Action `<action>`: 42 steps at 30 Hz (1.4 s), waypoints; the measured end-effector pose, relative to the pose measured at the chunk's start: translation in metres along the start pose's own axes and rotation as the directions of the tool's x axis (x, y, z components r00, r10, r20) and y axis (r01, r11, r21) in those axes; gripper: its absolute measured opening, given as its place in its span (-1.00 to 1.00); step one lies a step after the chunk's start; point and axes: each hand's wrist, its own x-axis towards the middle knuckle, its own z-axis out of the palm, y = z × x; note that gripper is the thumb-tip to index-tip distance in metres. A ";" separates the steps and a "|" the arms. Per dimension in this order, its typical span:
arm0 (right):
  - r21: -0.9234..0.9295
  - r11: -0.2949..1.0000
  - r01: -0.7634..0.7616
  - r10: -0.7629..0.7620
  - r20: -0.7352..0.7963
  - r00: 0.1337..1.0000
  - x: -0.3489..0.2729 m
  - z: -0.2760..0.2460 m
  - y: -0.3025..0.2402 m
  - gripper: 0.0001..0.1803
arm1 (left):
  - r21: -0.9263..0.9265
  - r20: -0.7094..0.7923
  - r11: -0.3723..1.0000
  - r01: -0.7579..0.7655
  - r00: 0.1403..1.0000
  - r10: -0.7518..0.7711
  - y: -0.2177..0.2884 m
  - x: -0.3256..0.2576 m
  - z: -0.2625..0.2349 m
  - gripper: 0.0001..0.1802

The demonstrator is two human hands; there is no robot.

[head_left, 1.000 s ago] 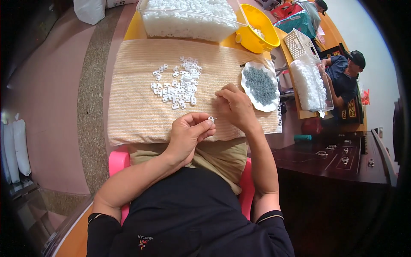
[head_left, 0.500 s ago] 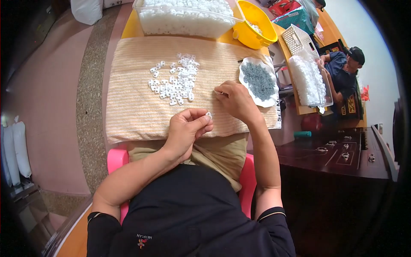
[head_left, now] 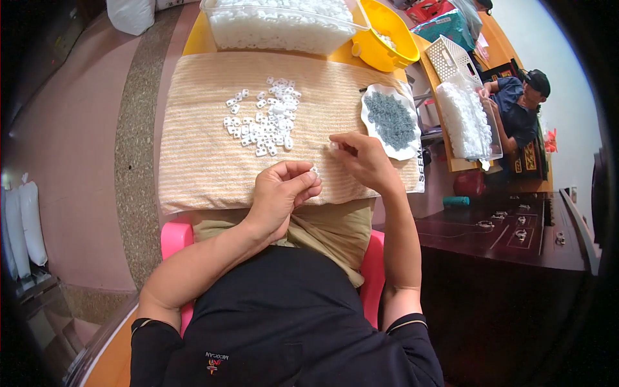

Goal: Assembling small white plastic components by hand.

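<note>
My left hand point(head_left: 281, 192) is closed in a pinch above the near edge of the towel. Between its thumb and forefinger sits a small white plastic piece point(head_left: 314, 170) with holes. To its right, my right hand point(head_left: 362, 158) hovers over the towel with thumb and fingers drawn together. Something tiny and pale shows at those fingertips, too small to name. Beyond my left hand lies a loose pile of similar white plastic pieces point(head_left: 267, 126). A white scalloped plate point(head_left: 411, 152) of small grey pieces point(head_left: 391, 120) rests just past my right hand.
A striped beige towel point(head_left: 200, 129) covers the table. At its far side stand a clear bin point(head_left: 284, 40) full of white pieces and a yellow basin point(head_left: 374, 57). Another person point(head_left: 512, 106) sits at the right by a second filled bin point(head_left: 493, 135) and a white basket point(head_left: 445, 61).
My right hand has shifted slightly right and toward me, its fingers still drawn together. My left hand stays almost still with the white plastic piece.
</note>
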 end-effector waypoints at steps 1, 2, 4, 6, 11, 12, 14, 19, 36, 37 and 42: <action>0.153 0.988 -0.032 0.027 0.035 0.999 -0.004 0.001 0.002 -0.70 | 0.002 0.000 1.000 0.007 1.000 -0.007 0.000 0.001 -0.001 -0.86; 0.155 0.987 -0.034 0.029 0.037 0.999 -0.008 0.003 0.002 -0.70 | 0.002 -0.002 1.000 0.009 1.000 -0.009 -0.001 0.001 -0.001 -0.86; 0.390 0.909 -0.143 0.112 0.101 0.989 -0.016 0.006 0.000 -0.69 | 0.002 -0.017 1.000 -0.007 1.000 0.007 -0.002 0.002 -0.001 -0.86; 0.476 0.865 -0.159 0.115 0.122 0.986 -0.023 0.012 0.004 -0.69 | 0.002 -0.012 1.000 -0.005 1.000 0.005 -0.001 0.002 -0.001 -0.86; 0.704 0.685 -0.188 0.121 0.145 0.982 -0.034 0.021 0.001 -0.65 | 0.013 -0.004 1.000 0.014 1.000 -0.014 -0.001 0.002 -0.001 -0.85; 0.705 0.683 -0.191 0.124 0.146 0.981 -0.035 0.021 0.000 -0.65 | 0.014 -0.001 1.000 0.014 1.000 -0.014 -0.001 0.002 -0.001 -0.84; 0.708 0.681 -0.187 0.112 0.152 0.982 -0.035 0.021 0.000 -0.64 | 0.014 -0.002 1.000 0.015 1.000 -0.015 -0.001 0.002 -0.002 -0.83; 0.770 0.614 -0.175 0.113 0.134 0.985 -0.035 0.029 0.004 -0.66 | -0.005 -0.005 1.000 0.015 1.000 -0.015 -0.001 0.003 -0.001 -0.85; 0.804 0.568 -0.178 0.092 0.153 0.984 -0.037 0.032 0.005 -0.67 | 0.015 0.011 1.000 0.024 1.000 -0.024 -0.001 0.002 0.000 -0.85; 0.805 0.562 -0.192 0.099 0.164 0.981 -0.037 0.032 0.005 -0.68 | 0.016 0.013 1.000 0.025 1.000 -0.025 -0.001 0.002 0.000 -0.85; 0.810 0.548 -0.209 0.100 0.185 0.978 -0.037 0.035 0.000 -0.68 | 0.043 0.038 0.999 0.017 0.999 -0.019 0.000 0.002 -0.001 -0.85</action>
